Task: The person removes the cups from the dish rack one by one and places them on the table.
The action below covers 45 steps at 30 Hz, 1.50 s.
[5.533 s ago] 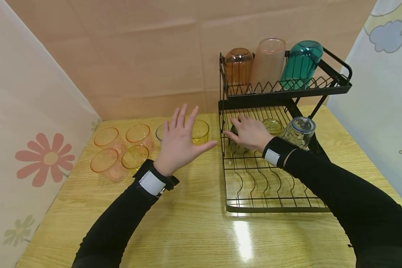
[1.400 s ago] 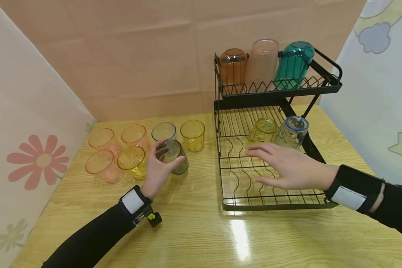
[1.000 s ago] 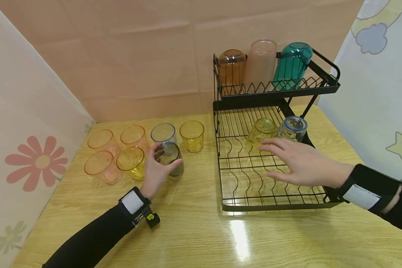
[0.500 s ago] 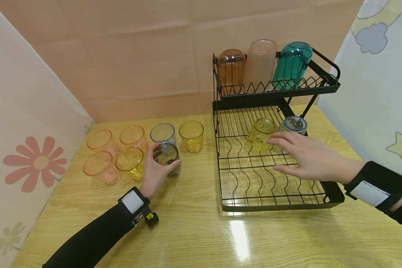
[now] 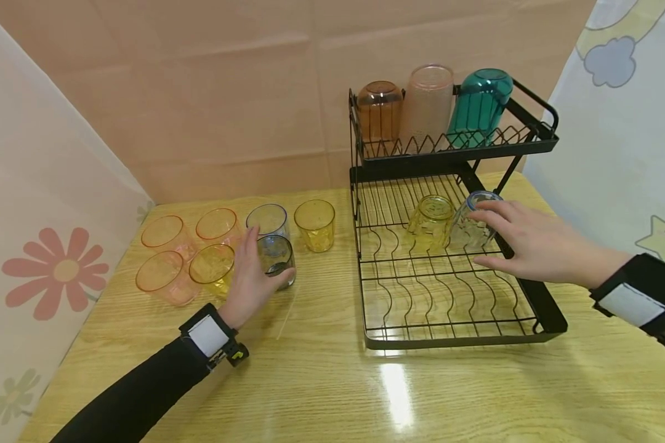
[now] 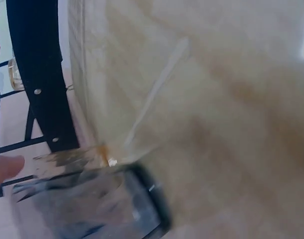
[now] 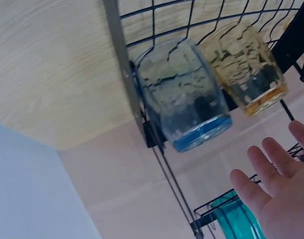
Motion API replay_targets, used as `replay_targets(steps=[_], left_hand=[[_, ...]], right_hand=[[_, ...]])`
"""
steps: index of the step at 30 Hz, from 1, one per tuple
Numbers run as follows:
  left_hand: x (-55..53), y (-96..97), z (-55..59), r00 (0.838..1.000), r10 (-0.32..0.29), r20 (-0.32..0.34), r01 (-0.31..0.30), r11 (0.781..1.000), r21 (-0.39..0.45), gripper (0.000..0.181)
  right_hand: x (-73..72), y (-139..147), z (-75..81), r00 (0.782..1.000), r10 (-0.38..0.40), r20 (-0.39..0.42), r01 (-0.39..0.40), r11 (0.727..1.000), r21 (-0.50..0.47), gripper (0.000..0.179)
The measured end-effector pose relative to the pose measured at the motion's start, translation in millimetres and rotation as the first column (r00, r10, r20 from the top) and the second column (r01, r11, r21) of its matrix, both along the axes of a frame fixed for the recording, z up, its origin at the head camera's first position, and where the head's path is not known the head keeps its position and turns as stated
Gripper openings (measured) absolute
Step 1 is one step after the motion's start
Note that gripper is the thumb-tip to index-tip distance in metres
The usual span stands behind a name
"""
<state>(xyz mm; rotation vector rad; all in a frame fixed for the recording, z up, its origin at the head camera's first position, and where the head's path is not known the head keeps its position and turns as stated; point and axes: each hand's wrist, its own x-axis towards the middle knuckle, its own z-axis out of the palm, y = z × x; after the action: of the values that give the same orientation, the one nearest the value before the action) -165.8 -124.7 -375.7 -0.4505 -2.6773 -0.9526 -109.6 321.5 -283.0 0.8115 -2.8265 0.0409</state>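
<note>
My left hand [image 5: 249, 286] is beside a dark grey glass [image 5: 277, 264] standing upright on the table, its fingers loosened from the glass. In the left wrist view, a gap shows between the thumb [image 6: 7, 167] and that glass. Over the lower rack tier, my right hand [image 5: 537, 240] reaches with spread fingers toward an upside-down clear glass with a blue base [image 5: 468, 231]. The right wrist view shows those fingers apart from this glass. Just left of it, an upside-down yellow glass [image 5: 432, 224] leans on the wires.
Two pink, two orange-rimmed and yellow glasses aside, a black two-tier dish rack [image 5: 465, 340] occupies the right. Its upper tier bears brown [image 5: 379, 114], pink [image 5: 428, 104] and teal [image 5: 481, 107] glasses. Left on the table stand a blue-rimmed glass [image 5: 267, 218], yellow glass [image 5: 314, 231] and orange-rimmed glasses [image 5: 163, 280].
The dark grey glass has gone from the rack to the table, in front of the blue-rimmed glass. My left hand has let go of it. My right hand has moved right, toward the blue-based glass.
</note>
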Motion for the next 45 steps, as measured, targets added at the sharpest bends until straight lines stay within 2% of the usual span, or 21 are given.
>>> replay_targets(steps=[5, 7, 14, 19, 23, 31, 39, 45], left_hand=[[-3.9, -1.2, 16.5, 0.987, -0.035, -0.159, 0.011, 0.988, -0.152, 0.105], [-5.6, -1.0, 24.2, 0.98, -0.051, -0.194, 0.009, 0.977, -0.211, 0.106], [-9.9, 10.0, 48.5, 0.971, -0.095, -0.221, 0.0, 0.919, -0.394, 0.109], [-9.2, 30.6, 59.8, 0.965, -0.152, -0.214, 0.036, 0.884, -0.466, 0.109], [-7.0, 48.0, 64.0, 0.966, -0.187, -0.18, 0.078, 0.872, -0.484, 0.107], [-3.1, 73.0, 68.5, 0.967, -0.226, -0.117, 0.15, 0.878, -0.455, 0.108], [-1.4, 94.7, 74.4, 0.962, -0.253, -0.106, 0.183, 0.878, -0.443, 0.107], [1.6, 111.6, 77.6, 0.955, -0.281, -0.1, 0.208, 0.868, -0.451, 0.108]], right_hand=[[-5.2, 7, 2.6, 1.0, -0.017, -0.01, 0.017, 1.0, -0.001, 0.074], [-7.4, 9, 3.7, 1.0, -0.026, -0.007, 0.026, 1.0, 0.004, 0.075], [-16.3, 8, 8.1, 0.999, -0.037, -0.002, 0.037, 0.998, 0.051, 0.078], [-25.0, 1, 9.4, 1.0, -0.024, 0.001, 0.023, 0.996, 0.083, 0.082], [-33.5, -7, 10.5, 1.0, -0.013, 0.003, 0.013, 0.997, 0.078, 0.083], [-50.6, -23, 8.8, 0.999, -0.031, 0.029, 0.028, 0.994, 0.108, 0.085], [-63.5, -37, 3.8, 0.992, -0.071, 0.101, 0.06, 0.992, 0.107, 0.088], [-72.7, -46, -3.0, 0.99, -0.084, 0.114, 0.073, 0.993, 0.096, 0.088]])
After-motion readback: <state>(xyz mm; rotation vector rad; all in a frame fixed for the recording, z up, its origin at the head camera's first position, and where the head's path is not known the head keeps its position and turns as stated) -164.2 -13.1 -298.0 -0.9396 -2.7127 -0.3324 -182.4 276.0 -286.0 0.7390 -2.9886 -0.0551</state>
